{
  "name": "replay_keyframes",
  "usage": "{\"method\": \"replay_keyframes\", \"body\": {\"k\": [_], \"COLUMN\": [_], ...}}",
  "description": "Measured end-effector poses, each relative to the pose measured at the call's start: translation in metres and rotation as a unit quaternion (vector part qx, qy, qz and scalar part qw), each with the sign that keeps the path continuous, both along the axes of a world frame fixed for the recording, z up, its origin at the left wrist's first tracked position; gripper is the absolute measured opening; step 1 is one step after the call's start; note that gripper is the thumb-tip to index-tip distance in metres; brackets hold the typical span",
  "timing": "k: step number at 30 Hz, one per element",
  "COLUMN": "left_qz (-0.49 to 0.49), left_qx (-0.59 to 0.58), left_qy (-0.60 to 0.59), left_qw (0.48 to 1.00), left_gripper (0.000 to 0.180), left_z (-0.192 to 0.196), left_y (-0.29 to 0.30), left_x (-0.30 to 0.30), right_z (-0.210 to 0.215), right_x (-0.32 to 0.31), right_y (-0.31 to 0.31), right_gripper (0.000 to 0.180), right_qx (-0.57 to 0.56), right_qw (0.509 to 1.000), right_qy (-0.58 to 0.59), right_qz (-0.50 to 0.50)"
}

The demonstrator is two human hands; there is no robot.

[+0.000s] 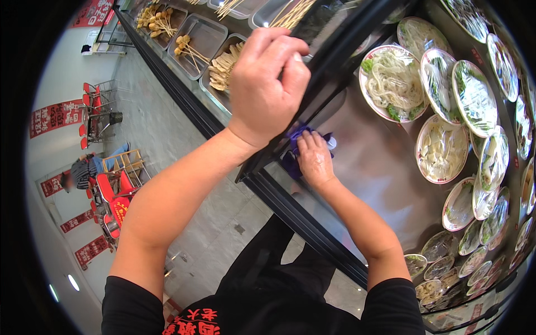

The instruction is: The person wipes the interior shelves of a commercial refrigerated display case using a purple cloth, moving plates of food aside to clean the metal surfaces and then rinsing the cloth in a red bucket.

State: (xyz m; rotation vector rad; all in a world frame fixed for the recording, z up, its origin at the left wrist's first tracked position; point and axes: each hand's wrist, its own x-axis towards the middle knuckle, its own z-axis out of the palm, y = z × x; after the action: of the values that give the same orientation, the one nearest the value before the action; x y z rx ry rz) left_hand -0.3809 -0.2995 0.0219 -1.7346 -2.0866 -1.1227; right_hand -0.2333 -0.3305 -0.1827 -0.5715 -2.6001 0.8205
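Observation:
My left hand (271,84) is raised in a closed fist beside the black frame (329,61) of a display cabinet. Its curled fingers hide whatever they may hold. Lower and to the right, my right hand (315,157) presses a purple cloth (291,162) onto the metal shelf (363,162), near the black frame. Much of the cloth lies under the fingers. A small pale round patch (331,143) shows at its right side. Film-wrapped plates line the shelf; a plate of white noodles with greens (393,84) is among those nearest my hands.
Trays of skewers (192,50) stand behind the frame at upper left. A plate of pale slices (442,148) sits farther right among several stacked plates. The cabinet's black lower rail (312,229) crosses before my body. On the left, a person (84,170) is near red chairs (114,187).

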Motion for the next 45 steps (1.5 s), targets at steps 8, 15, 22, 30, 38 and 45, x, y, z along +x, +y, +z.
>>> {"method": "replay_keyframes", "body": {"k": [8,15,22,30,38,45], "left_qz": [-0.013,0.008,0.006,0.026,0.037,0.015], "left_qx": [-0.003,0.023,0.043,0.035,0.030,0.045], "left_qy": [0.018,-0.026,0.002,-0.018,-0.021,-0.014], "left_qw": [1.000,0.999,0.999,0.999,0.999,0.999], "left_gripper": [0.012,0.010,0.011,0.010,0.010,0.011], "left_z": [0.001,-0.002,-0.003,-0.003,0.002,0.002], "left_y": [0.001,0.001,0.000,-0.006,-0.007,0.000], "left_x": [-0.004,0.001,-0.001,-0.002,0.001,0.004], "right_z": [0.038,0.143,0.151,0.192,0.228,0.167], "right_x": [0.004,0.018,0.014,0.188,0.186,0.011], "right_y": [0.011,-0.023,-0.036,-0.049,-0.034,-0.071], "right_gripper": [0.025,0.022,0.021,0.055,0.041,0.030], "right_qx": [-0.515,-0.145,-0.123,-0.124,-0.277,-0.144], "right_qw": [0.853,0.981,0.986,0.965,0.939,0.988], "right_qy": [0.057,0.056,-0.032,-0.215,-0.157,-0.021], "right_qz": [-0.068,0.114,0.111,0.079,-0.127,-0.050]}}
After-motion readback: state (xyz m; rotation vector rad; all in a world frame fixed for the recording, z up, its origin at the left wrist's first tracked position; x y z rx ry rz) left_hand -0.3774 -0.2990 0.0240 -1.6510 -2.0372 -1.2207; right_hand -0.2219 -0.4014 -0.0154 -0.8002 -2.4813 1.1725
